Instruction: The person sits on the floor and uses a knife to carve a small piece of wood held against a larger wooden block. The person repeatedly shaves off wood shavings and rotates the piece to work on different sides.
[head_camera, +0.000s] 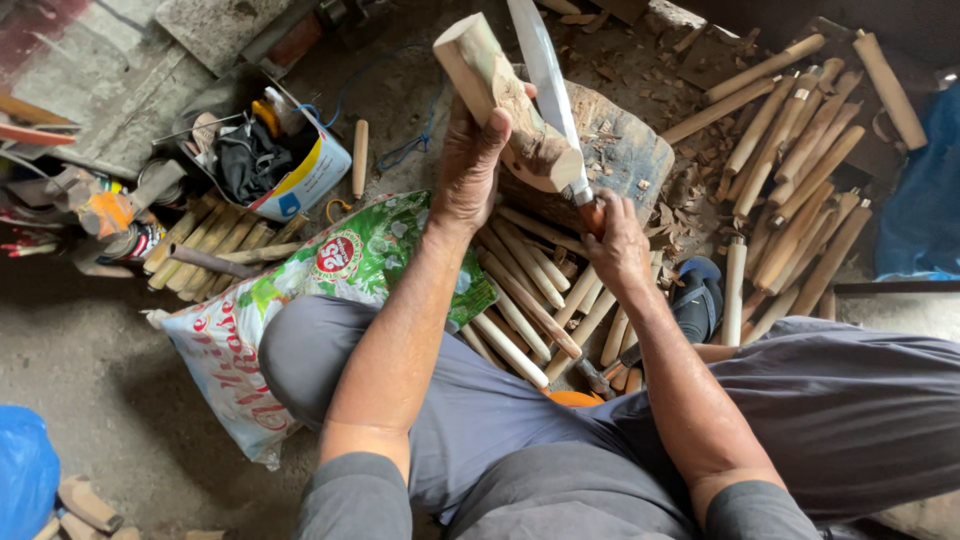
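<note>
My left hand (470, 165) grips a thick, partly peeled piece of wood (505, 100), held tilted with its cut end up and to the left. My right hand (615, 245) is closed on the reddish handle of a long knife; the steel blade (545, 70) points up and lies against the wood's right side. Both hands are above a dark chopping block (625, 150) strewn with chips. Carved wooden sticks (530, 300) lie on the ground under my hands.
A heap of pale carved sticks (800, 160) lies at the right. A printed plastic sack (330, 270) covers my left knee. A box of odds and ends (270, 160) and more sticks (205, 245) sit at the left. Blue bag (25, 470) bottom left.
</note>
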